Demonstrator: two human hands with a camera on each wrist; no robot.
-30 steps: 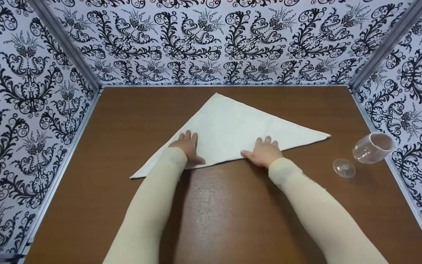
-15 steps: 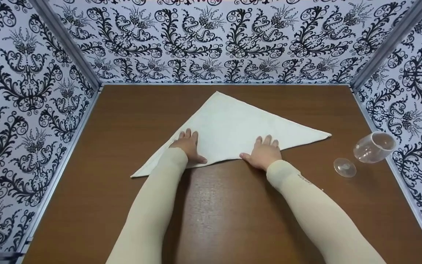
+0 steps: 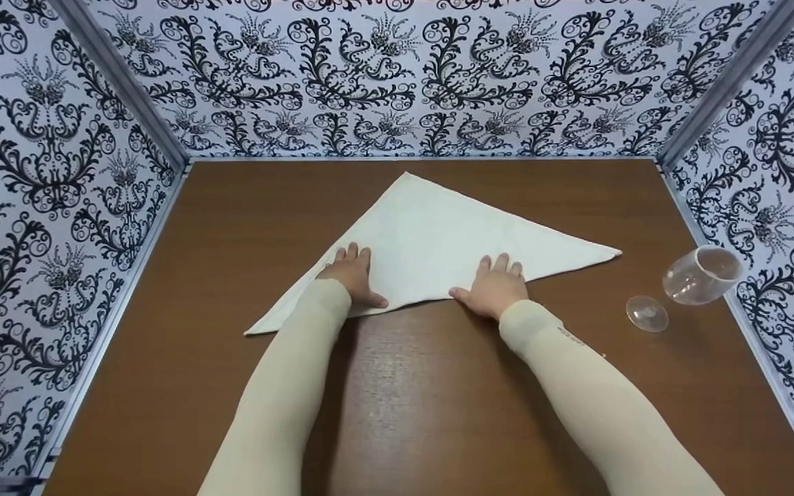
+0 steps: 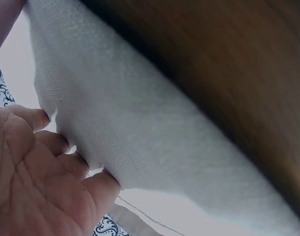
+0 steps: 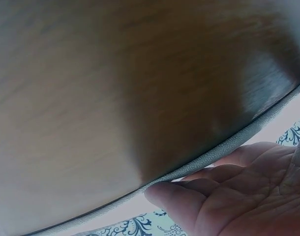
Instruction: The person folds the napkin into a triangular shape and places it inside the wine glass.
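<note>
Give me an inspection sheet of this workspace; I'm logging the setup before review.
Surface: brown wooden table.
Job's things: white cloth folded into a triangle, lying flat.
Clutter: clear stemmed glass on its side, right of the cloth.
Grippers: left hand and right hand rest flat on the cloth's near edge.
Cables: nothing seen.
Surroundings: black-and-white patterned walls on three sides.

Both grips (image 3: pixel 354 275) (image 3: pixel 493 286) flat, fingers straight
</note>
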